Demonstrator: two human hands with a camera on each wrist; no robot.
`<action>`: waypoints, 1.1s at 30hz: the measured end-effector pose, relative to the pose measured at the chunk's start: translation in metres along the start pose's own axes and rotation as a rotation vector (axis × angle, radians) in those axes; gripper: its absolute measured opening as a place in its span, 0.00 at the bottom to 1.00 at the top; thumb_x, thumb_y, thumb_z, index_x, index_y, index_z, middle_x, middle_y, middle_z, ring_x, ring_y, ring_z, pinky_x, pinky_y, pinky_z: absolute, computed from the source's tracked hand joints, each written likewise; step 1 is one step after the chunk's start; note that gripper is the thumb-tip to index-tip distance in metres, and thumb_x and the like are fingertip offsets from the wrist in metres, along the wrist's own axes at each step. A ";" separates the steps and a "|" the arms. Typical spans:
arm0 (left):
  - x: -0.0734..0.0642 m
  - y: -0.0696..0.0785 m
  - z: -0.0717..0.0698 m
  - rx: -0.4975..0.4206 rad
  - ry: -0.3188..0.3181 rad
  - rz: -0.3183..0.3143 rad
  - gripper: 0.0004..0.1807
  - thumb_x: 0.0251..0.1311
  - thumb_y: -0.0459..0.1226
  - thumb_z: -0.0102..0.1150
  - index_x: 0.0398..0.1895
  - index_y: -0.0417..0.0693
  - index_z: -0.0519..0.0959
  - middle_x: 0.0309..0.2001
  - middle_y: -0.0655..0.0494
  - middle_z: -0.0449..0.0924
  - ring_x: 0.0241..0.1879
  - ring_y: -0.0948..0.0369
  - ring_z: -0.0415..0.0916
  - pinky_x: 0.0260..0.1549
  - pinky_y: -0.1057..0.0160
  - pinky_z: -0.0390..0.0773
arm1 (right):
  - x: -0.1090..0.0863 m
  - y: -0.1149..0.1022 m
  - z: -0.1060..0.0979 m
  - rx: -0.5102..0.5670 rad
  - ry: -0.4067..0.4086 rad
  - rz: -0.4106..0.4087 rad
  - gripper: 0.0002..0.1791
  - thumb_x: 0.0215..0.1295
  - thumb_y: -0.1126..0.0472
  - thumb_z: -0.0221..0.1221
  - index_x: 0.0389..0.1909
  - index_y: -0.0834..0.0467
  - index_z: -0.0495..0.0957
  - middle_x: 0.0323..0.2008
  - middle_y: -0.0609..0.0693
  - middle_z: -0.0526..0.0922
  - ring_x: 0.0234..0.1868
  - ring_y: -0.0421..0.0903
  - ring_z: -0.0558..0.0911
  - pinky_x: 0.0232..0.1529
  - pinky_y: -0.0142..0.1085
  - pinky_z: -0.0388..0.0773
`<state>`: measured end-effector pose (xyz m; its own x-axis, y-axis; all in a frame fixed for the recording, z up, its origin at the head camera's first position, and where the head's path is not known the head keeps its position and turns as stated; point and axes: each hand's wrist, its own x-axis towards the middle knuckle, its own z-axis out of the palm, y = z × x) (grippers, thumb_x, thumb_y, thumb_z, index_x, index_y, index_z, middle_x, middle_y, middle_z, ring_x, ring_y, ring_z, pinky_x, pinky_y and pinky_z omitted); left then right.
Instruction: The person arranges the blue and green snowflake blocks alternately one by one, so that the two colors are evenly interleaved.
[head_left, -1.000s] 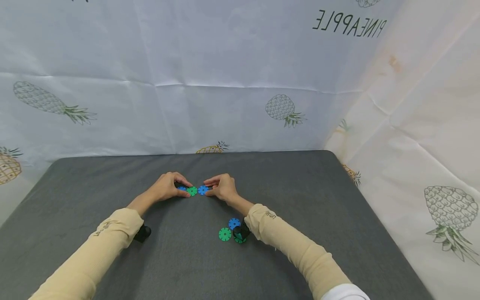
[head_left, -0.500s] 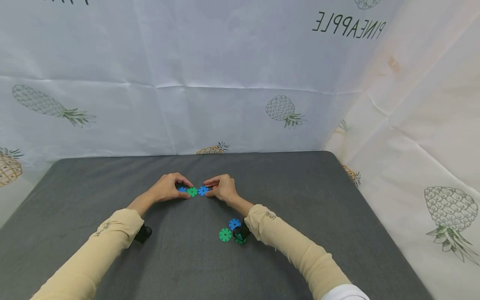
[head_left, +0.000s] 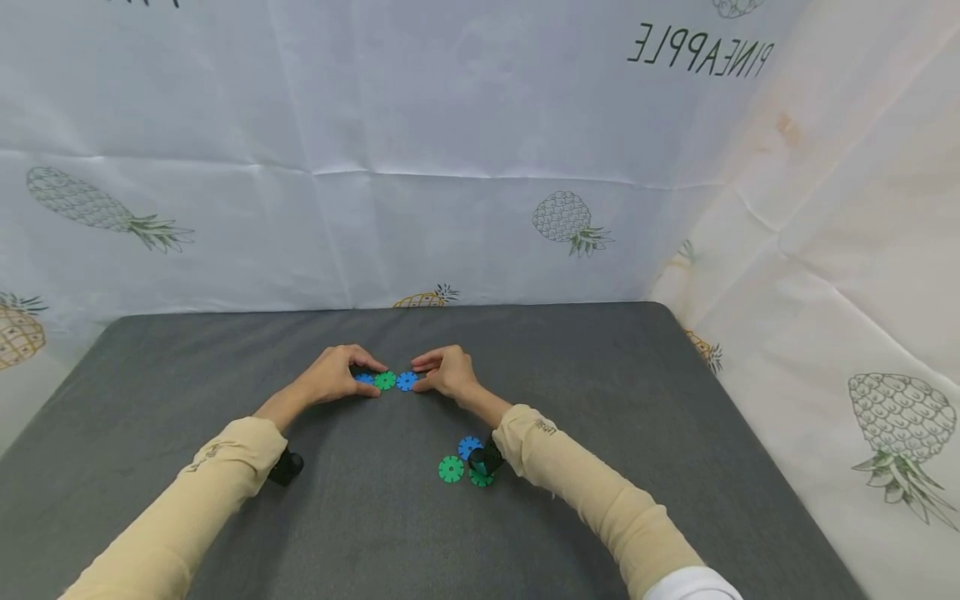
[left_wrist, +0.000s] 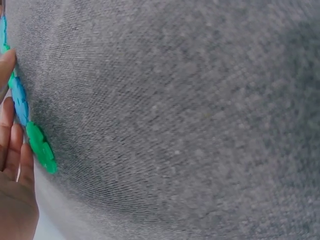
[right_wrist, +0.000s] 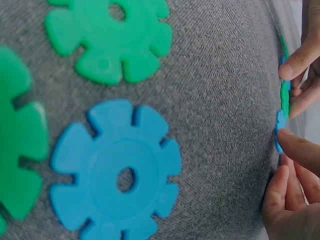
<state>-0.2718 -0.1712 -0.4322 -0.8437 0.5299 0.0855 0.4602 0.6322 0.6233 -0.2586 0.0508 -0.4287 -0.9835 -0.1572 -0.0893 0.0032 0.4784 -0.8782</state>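
Flat notched plastic discs lie in a row on the grey cloth. In the head view I see a blue disc [head_left: 363, 379] partly covered by my left hand [head_left: 330, 374], then a green disc [head_left: 386, 381], then a blue disc [head_left: 407, 381]. A further green disc [left_wrist: 41, 147] ends the row in the left wrist view. My left hand pinches the middle green disc between thumb and fingers. My right hand [head_left: 450, 372] is at the right end, its thumb touching the blue end disc [right_wrist: 279, 125]; whether its fingertips touch too is hard to see.
Nearer the front lie loose discs: a green disc [head_left: 451, 469], a blue disc [head_left: 469, 447] and another green disc [head_left: 482, 477], partly behind the right wrist camera [head_left: 486, 458]. A pineapple-print curtain [head_left: 480, 233] hangs behind the grey table [head_left: 600, 358].
My right hand has shifted very slightly right, away from the row, while the blue end disc has stayed put. The left hand and the loose discs look the same.
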 end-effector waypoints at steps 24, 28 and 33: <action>0.001 0.001 0.005 0.004 0.072 0.008 0.16 0.49 0.39 0.74 0.42 0.44 0.87 0.41 0.51 0.82 0.40 0.54 0.76 0.39 0.57 0.75 | -0.002 0.012 -0.022 0.203 -0.164 -0.064 0.20 0.51 0.77 0.67 0.48 0.70 0.81 0.44 0.62 0.84 0.43 0.51 0.84 0.41 0.34 0.81; 0.003 0.003 0.010 0.003 0.077 0.020 0.16 0.49 0.38 0.74 0.42 0.43 0.87 0.41 0.50 0.82 0.40 0.54 0.77 0.39 0.57 0.76 | -0.006 0.021 -0.036 0.293 -0.241 -0.121 0.22 0.54 0.79 0.64 0.52 0.73 0.77 0.49 0.67 0.80 0.49 0.59 0.81 0.45 0.36 0.81; 0.006 0.006 0.016 -0.009 0.082 0.043 0.17 0.49 0.39 0.74 0.43 0.43 0.86 0.42 0.48 0.82 0.40 0.53 0.77 0.38 0.57 0.76 | -0.018 0.029 -0.054 0.333 -0.271 -0.140 0.21 0.57 0.77 0.62 0.54 0.73 0.75 0.52 0.69 0.78 0.50 0.59 0.80 0.46 0.37 0.80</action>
<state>-0.2696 -0.1558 -0.4402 -0.8432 0.5083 0.1751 0.4943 0.6048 0.6244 -0.2508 0.1142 -0.4269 -0.8961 -0.4420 -0.0399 -0.0245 0.1391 -0.9900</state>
